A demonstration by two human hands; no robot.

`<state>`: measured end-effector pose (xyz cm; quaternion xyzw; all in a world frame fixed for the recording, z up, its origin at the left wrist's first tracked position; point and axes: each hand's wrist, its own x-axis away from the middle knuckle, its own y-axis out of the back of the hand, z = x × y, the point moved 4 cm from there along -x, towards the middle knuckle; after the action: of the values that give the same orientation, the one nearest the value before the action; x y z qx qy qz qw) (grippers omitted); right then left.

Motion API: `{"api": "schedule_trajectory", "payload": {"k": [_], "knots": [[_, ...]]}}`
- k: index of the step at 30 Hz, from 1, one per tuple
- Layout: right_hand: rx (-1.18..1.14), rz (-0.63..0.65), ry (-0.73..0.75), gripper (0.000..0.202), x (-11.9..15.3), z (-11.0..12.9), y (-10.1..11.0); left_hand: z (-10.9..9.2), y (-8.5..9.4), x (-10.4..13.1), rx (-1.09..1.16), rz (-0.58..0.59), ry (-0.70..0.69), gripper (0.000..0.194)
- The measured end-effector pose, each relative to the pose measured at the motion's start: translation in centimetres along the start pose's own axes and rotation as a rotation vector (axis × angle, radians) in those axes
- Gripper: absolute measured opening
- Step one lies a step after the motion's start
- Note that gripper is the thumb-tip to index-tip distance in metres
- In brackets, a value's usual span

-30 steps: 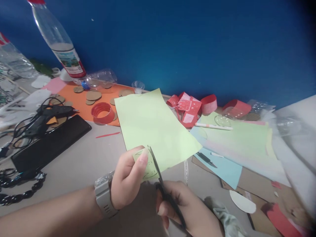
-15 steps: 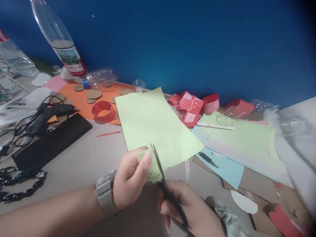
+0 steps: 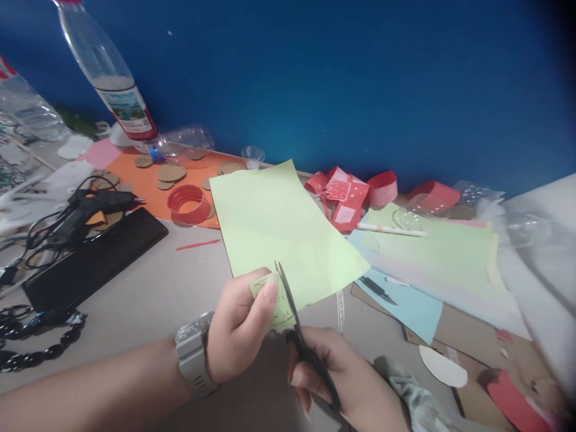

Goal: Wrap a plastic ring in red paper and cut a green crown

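Observation:
My left hand (image 3: pixel 240 333) pinches the near corner of a light green paper sheet (image 3: pixel 283 228), thumb on top of a pencilled outline. A grey watch (image 3: pixel 191 354) sits on that wrist. My right hand (image 3: pixel 342 378) grips black scissors (image 3: pixel 301 336); their blades point away from me and bite into the sheet's near edge right beside my left thumb. The sheet is lifted off the table and slopes away toward the blue wall.
A black glue gun (image 3: pixel 85 207) and a black flat case (image 3: pixel 90 258) lie at left. Behind them are an orange sheet (image 3: pixel 148 180) with cardboard discs, a red ring (image 3: pixel 189 204) and a plastic bottle (image 3: pixel 112 78). Red paper pieces (image 3: pixel 346 198) and stacked coloured sheets (image 3: pixel 432 264) lie at right.
The scissor blades have crept slightly farther into the green sheet's near edge. Both hands stay almost where they were; the view shifted a little.

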<state>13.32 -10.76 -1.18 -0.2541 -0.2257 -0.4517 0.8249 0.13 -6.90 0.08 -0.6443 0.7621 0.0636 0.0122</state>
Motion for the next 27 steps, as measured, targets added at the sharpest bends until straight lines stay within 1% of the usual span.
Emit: {"api": "schedule_trajectory", "payload": {"k": [10,17,22,27], "knots": [[0.018,0.008,0.051,0.064,0.07,-0.27,0.09,-0.15,0.03,0.01,-0.014,0.013,-0.022,0.038],[-0.001,-0.011,0.033,0.065,0.17,-0.41,0.08,-0.30,-0.01,-0.03,-0.016,0.017,-0.047,0.037],[0.011,-0.021,0.038,0.064,0.12,-0.36,0.14,-0.40,-0.03,0.03,-0.008,0.015,-0.092,0.036],[0.000,-0.011,0.038,0.062,-0.05,-0.31,0.08,-0.31,-0.11,-0.05,-0.003,0.022,-0.091,0.036]]}}
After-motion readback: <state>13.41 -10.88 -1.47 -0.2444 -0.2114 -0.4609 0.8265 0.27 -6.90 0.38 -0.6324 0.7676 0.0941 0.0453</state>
